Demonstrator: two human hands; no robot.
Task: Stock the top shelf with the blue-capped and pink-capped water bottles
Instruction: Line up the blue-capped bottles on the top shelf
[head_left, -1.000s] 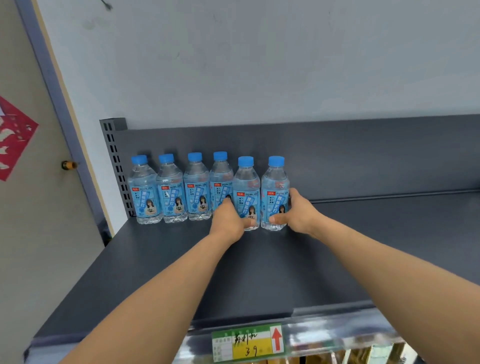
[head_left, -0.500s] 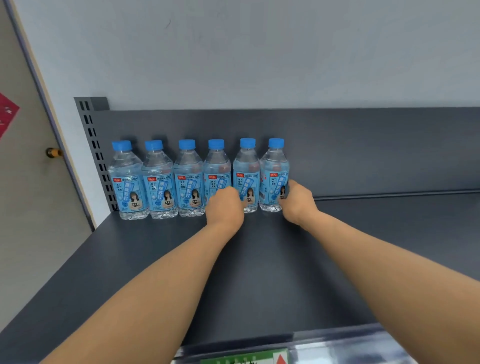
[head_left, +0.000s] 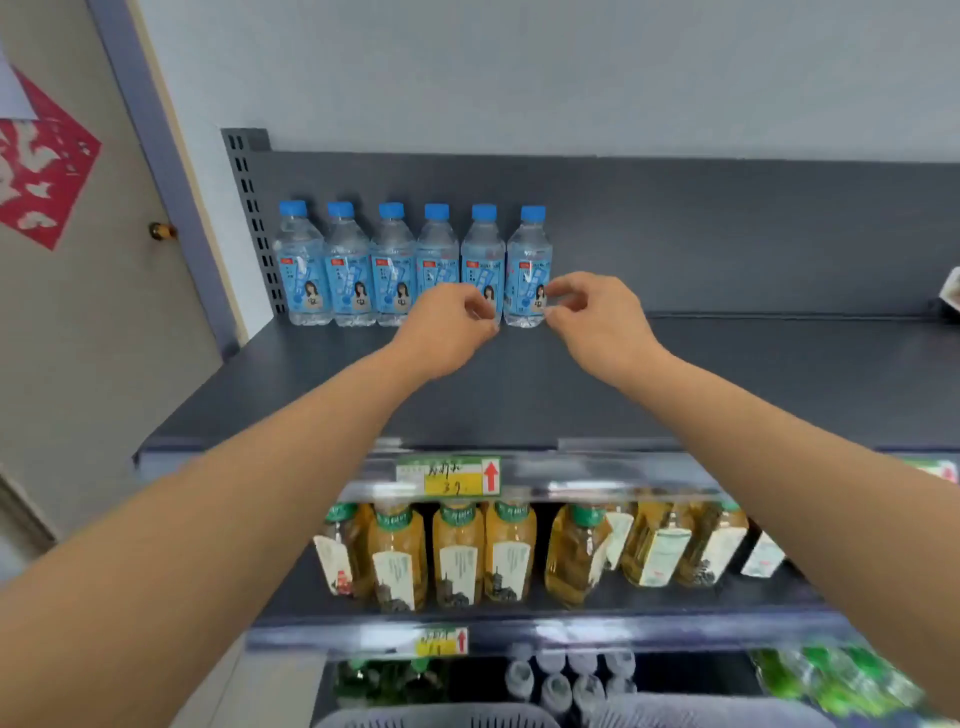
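Note:
Several blue-capped water bottles (head_left: 393, 262) stand upright in one row at the back left of the dark top shelf (head_left: 727, 379). The rightmost bottle (head_left: 528, 260) and its neighbour (head_left: 483, 254) stand just beyond my fingertips. My left hand (head_left: 447, 327) hovers in front of that neighbour, fingers loosely curled and holding nothing. To its right, my right hand (head_left: 592, 317) hangs beside the rightmost bottle, also loosely curled and empty. No pink-capped bottle is in view.
The top shelf is bare to the right of the row, up to a small white object (head_left: 953, 291) at the far right edge. Amber tea bottles (head_left: 457, 551) fill the shelf below. A grey basket rim (head_left: 441, 719) shows at the bottom. A door (head_left: 78, 312) is on the left.
Both hands pushed the last two bottles back into line, then let go and drew slightly toward me. The camera tilted down, bringing the lower shelves into view.

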